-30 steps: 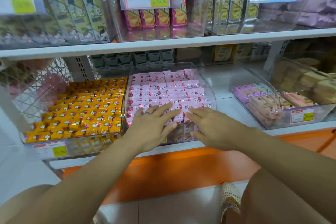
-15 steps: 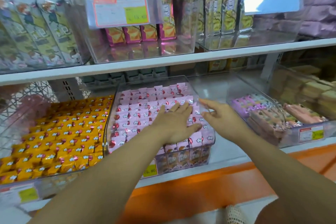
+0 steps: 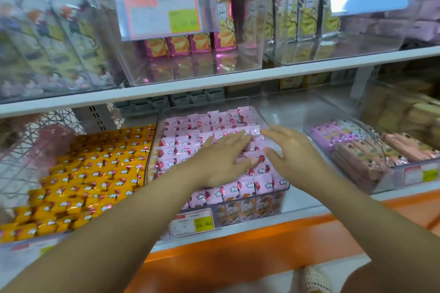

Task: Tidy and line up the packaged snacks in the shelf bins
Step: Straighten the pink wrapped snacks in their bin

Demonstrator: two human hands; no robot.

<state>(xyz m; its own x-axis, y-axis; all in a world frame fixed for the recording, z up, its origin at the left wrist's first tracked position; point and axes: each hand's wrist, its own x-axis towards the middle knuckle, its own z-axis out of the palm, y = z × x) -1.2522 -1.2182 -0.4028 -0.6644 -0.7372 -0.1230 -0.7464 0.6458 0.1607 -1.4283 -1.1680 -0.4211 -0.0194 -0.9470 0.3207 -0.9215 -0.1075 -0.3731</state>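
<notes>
**Both hands flat over the pink packets**

At nine o'clock in the view, the yellow packets [image 3: 95, 173] sit in neat rows in their own bin. Just beside them, at the centre, the pink packets [image 3: 181, 140] fill the clear bin [image 3: 284, 189], which runs lengthwise from six to twelve. The rows inside cross it from nine to three.

The left hand [image 3: 221, 157] lies palm down on the packets in the bin's right half. Its fingers are straight and slightly spread, pointing toward one o'clock. The right hand [image 3: 292, 157] hovers at the bin's right wall with fingers spread toward eleven o'clock. Whether it touches the packets is unclear. Neither hand pinches anything.

The untidied rows lie at twelve o'clock from both sets of fingertips, so the left hand seems better placed to push them back. At three o'clock, a bin of wrapped bars [image 3: 352, 150] waits.
</notes>
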